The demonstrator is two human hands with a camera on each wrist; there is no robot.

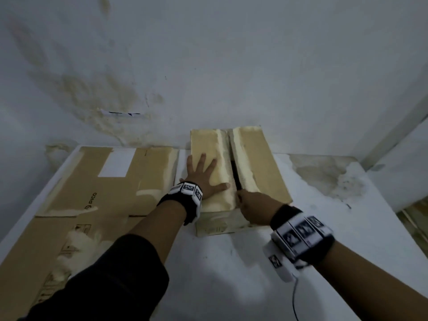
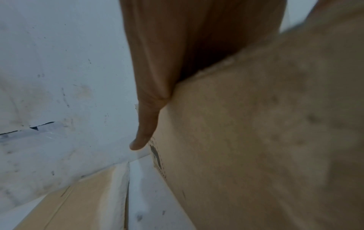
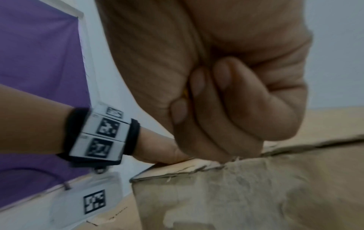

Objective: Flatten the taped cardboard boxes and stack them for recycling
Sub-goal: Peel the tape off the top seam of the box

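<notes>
Right now the small cardboard box (image 1: pixel 252 163) sits toward the back of the white surface (image 1: pixel 231 262), close to the stained wall (image 1: pixel 208 66), with its two top flaps parted along a dark centre seam. Along that seam the paper skin is torn and fuzzy (pale strips run down both flap edges). The left hand (image 1: pixel 203 174) lies flat on the left flap, fingers spread and straight, pressing down; in the left wrist view one finger (image 2: pixel 144 129) hangs over the box's edge. The right hand (image 1: pixel 254 207) is at the near end of the seam, its fingers (image 3: pixel 226 101) curled tight into the palm. From the head view a thin dark tool (image 1: pixel 236 177) seems to run from that fist into the slit, though I can't make out what it is; the right wrist view shows only a sliver of something yellowish between the fingertips and palm. Just to the left of the box, a larger flattened cardboard sheet (image 1: pixel 81 205) lies on the surface, carrying a white label (image 1: pixel 117 162) and a printed PICO logo. Both wrists wear black bands with white marker blocks
</notes>
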